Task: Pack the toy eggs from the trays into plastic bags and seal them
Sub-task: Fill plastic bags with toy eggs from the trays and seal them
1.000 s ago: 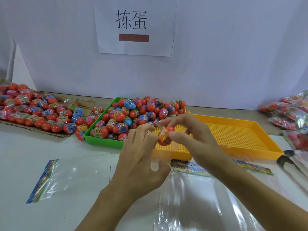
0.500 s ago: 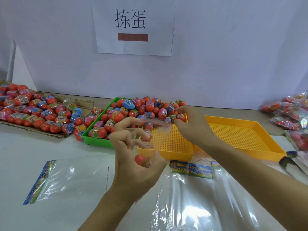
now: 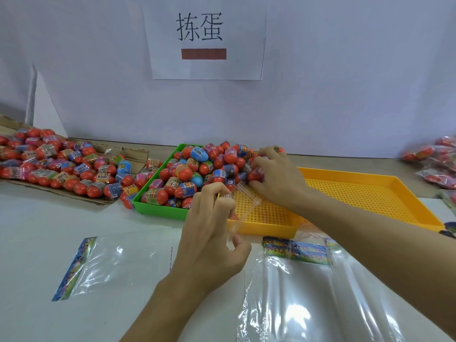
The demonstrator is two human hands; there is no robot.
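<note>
The right hand (image 3: 276, 178) has moved on from the yellow perforated plastic tray (image 3: 357, 193), where it held up a toy egg a second ago, and now reaches into the heap of red toy eggs (image 3: 197, 169) in the green plastic tray (image 3: 158, 208), its grip curled round one red egg (image 3: 254, 175) at the heap's right edge. The left hand (image 3: 212, 240) has stayed above the white surface (image 3: 37, 230), fingers pinching the open mouth of a clear plastic bag (image 3: 243, 206); the egg seen in its palm half a second ago is hidden now. Another clear printed-edge bag (image 3: 111, 262) lies flat to its left.
</note>
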